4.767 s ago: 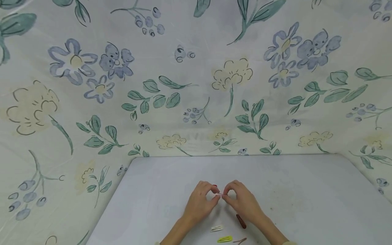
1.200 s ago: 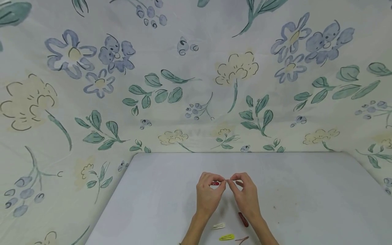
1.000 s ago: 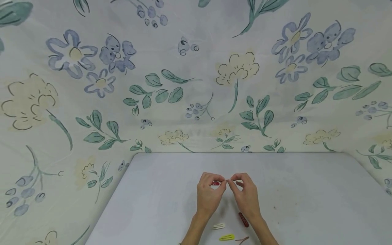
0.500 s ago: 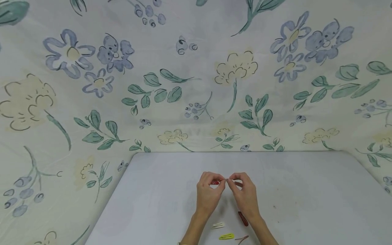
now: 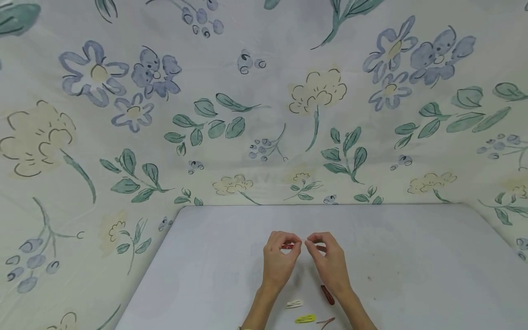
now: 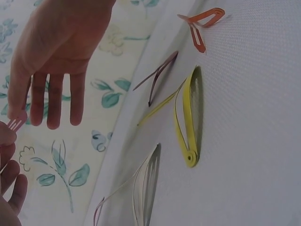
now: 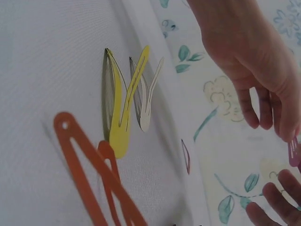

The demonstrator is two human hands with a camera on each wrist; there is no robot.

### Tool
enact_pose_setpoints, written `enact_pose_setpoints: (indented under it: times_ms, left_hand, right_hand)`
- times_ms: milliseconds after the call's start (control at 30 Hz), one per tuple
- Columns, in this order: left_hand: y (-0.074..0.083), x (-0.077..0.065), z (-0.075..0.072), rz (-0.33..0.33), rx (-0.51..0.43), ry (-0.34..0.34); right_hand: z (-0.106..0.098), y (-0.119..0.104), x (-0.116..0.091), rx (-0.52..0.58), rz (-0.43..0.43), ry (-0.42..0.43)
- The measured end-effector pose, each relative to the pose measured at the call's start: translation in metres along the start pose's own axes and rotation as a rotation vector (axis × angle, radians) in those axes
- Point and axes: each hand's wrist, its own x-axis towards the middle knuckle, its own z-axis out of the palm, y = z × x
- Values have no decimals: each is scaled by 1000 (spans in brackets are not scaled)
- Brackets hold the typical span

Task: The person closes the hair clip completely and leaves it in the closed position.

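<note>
Pink clip (image 6: 18,121): we see it raised between the fingertips of both hands, set against the floral cloth in the left wrist view.
Left hand (image 5: 279,266): we find thumb and forefinger bent into a loop, pinching one end of the clip.
Right hand (image 5: 329,266): we find the same loop from the other side, pinching the other end; the two sets of fingertips are just beside each other.
Table (image 5: 206,256) edges: we see a straight far edge with rounded corners, meeting the floral cloth (image 5: 264,114); both hands stay well apart from it and from the side edges.
Side room: we have broad white surface left and right of the hands.
Near side: we count a white clip (image 5: 294,304), a yellow clip (image 5: 305,319), a forked brownish clip (image 5: 327,322) and, beside the right wrist, a dark red clip (image 5: 327,294).
Inside the left loop: we glimpse a red piece (image 5: 287,246).
Lettering: we cannot tell; the clip faces show too small and soft.
</note>
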Motion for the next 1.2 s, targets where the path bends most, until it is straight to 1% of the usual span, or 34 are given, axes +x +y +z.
enact_pose_setpoints:
  times_ms: [167,267,500,667,900,967,1067,1200]
  left_hand:
    - [0,0,-1,38,-16,10]
    - [-1,1,-2,50,-30,15]
    - [-2,1,-3,45,-67,23]
    - [-2,2,-4,47,-77,25]
    - [25,3,-9,25,-80,30]
    - [21,3,-8,27,-74,25]
    - [10,3,-6,9,-65,13]
    - [-2,2,-4,4,-71,-4]
  right_hand:
    - [-2,2,1,-17,-32,2]
    - [-3,2,0,-29,-41,-2]
    - [-4,1,0,-32,-23,-27]
    - [-5,0,1,-24,3,-56]
    - [-7,0,3,-20,45,-100]
    - [-7,1,4,-21,43,-106]
    - [-7,2,4,-9,48,-114]
    - [-8,4,5,14,72,-122]
